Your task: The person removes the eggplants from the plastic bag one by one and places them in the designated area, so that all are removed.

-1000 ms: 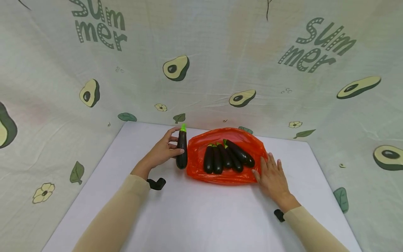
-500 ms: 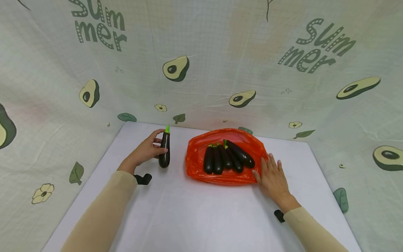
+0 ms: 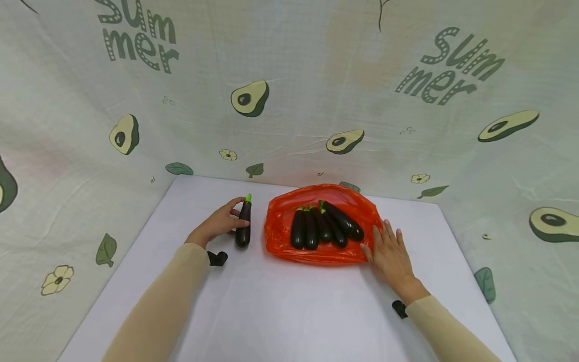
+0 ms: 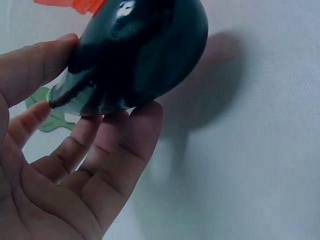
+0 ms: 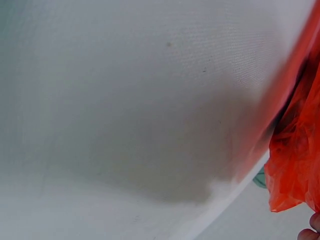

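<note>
A dark purple eggplant with a green stem is pinched between the thumb and fingers of my left hand, left of the red plastic bag. In the left wrist view this eggplant shows its rounded end, the thumb on one side and several fingertips on the other. Whether it touches the table cannot be told. Several more eggplants lie side by side in the open bag. My right hand rests with extended fingers against the bag's right edge. Only its fingertips appear in the right wrist view.
A white table lies under everything. Behind and at both sides hangs a pale cloth printed with avocados, leaves and flowers. At the right wrist view's edge, the crumpled bag casts a reddish shade on the tabletop.
My left hand has carried the eggplant left, away from the bag, then lowered it and shifted slightly back right. The right hand and the bag stay nearly still.
</note>
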Demonstrator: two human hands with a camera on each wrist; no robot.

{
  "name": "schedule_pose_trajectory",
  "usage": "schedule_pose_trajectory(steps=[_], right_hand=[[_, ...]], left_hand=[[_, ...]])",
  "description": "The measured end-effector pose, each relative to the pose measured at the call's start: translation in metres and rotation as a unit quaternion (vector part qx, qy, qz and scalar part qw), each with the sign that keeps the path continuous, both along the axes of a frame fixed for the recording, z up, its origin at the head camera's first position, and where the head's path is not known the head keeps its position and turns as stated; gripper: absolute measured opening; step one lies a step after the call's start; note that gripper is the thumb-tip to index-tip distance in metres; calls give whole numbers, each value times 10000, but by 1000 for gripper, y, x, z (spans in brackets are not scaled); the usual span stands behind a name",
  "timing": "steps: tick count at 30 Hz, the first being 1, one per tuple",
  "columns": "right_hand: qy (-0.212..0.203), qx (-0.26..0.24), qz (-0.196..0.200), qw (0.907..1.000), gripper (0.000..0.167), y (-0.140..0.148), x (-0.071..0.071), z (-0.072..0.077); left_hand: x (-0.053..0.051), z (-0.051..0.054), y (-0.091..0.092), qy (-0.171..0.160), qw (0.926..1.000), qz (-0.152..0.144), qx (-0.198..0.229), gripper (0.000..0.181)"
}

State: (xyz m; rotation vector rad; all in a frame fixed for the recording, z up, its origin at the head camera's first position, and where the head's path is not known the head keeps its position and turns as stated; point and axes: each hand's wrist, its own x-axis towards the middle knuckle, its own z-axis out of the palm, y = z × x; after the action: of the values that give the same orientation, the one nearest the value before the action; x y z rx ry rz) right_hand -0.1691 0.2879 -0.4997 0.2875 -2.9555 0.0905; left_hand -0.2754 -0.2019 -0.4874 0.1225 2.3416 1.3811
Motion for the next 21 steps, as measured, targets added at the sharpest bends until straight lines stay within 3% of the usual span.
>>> schedule_pose_trajectory(steps=[7, 21], right_hand=[[-18, 3, -20, 10000, 75, 0, 1, 0], [-56, 1, -58, 10000, 74, -1, 2, -1]], left_hand=[[-2, -7, 5, -70, 9998, -47, -194, 85], [-3, -8, 9, -365, 9989, -98, -266, 80]])
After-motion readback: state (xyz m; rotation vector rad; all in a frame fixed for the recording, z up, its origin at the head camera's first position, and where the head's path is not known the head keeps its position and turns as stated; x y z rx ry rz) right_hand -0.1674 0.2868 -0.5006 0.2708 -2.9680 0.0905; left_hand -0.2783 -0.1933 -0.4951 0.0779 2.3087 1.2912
